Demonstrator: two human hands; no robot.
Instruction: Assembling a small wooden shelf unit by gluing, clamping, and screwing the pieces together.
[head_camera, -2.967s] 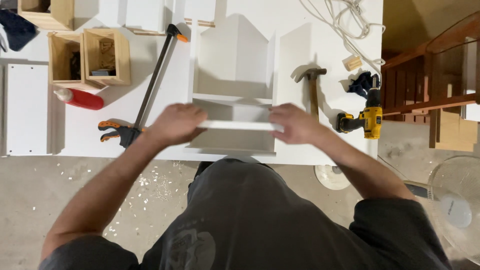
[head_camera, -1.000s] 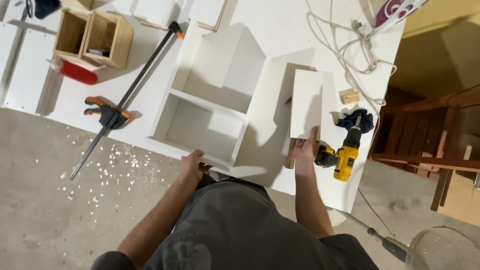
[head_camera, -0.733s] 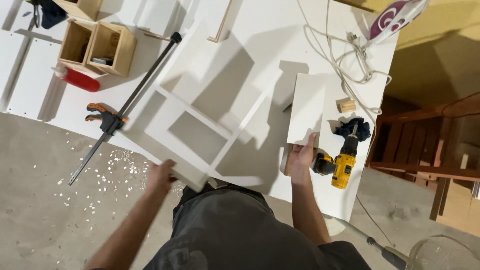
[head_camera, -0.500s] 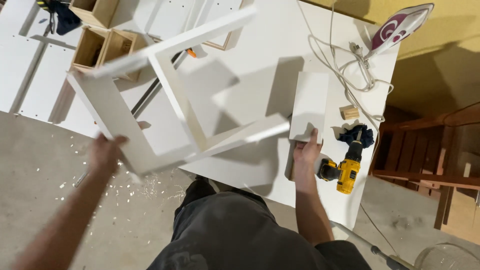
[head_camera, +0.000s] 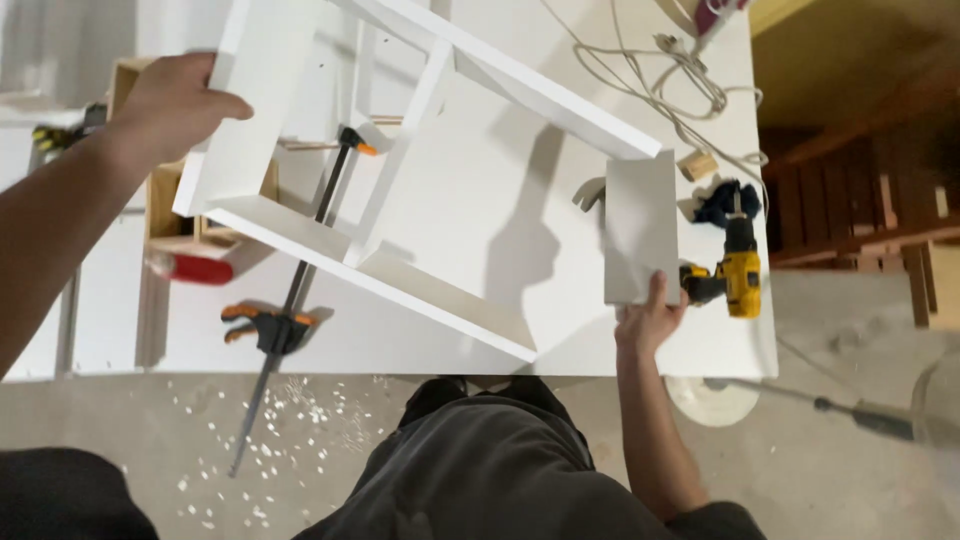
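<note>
My left hand (head_camera: 170, 100) grips one side panel of a white open-frame shelf box (head_camera: 400, 190) and holds it tilted in the air above the white table (head_camera: 480, 330). My right hand (head_camera: 648, 322) rests on the near end of a separate white board (head_camera: 642, 225) that lies flat on the table, thumb on top of it. A hammer head (head_camera: 588, 193) pokes out from under the board's left edge.
A yellow cordless drill (head_camera: 735, 270) lies right of the board. A long bar clamp with orange grips (head_camera: 285, 310) lies on the left, near a red tube (head_camera: 192, 268) and a small wooden box (head_camera: 165, 215). White cables (head_camera: 660, 75) coil at the back. Wood chips dot the floor.
My left hand has lifted the white shelf box off the table and swung it up and leftward. My right hand stays on the loose board.
</note>
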